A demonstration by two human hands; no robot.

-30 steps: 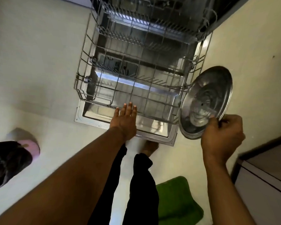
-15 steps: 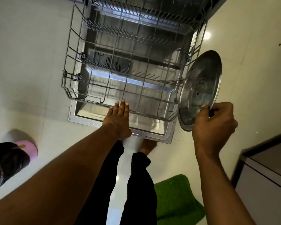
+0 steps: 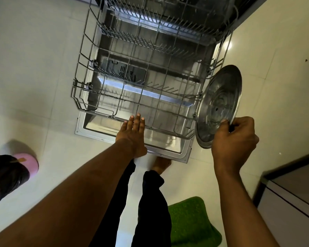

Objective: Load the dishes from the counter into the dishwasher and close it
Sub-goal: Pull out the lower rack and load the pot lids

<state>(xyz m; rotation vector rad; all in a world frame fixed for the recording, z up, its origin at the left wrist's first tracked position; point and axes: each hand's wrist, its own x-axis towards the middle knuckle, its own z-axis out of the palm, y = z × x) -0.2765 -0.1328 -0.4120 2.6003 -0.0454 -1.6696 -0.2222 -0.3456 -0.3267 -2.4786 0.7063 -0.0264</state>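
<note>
The dishwasher door lies open flat below me, and the lower wire rack is pulled out over it with no dishes in it. My left hand is stretched out with straight fingers, its fingertips at the rack's front rail. My right hand grips the near rim of a round steel lid. The lid is held on edge, nearly upright, just outside the rack's right front corner. Its underside faces the rack.
A green mat lies on the pale tiled floor by my legs. A pink-lidded bin with a black bag stands at the left. A cabinet edges in at the lower right. Part of an upper rack shows at the top.
The lid has turned more upright and come closer to the rack's right front corner. My left hand stays at the rack's front rail. The view has shifted a little.
</note>
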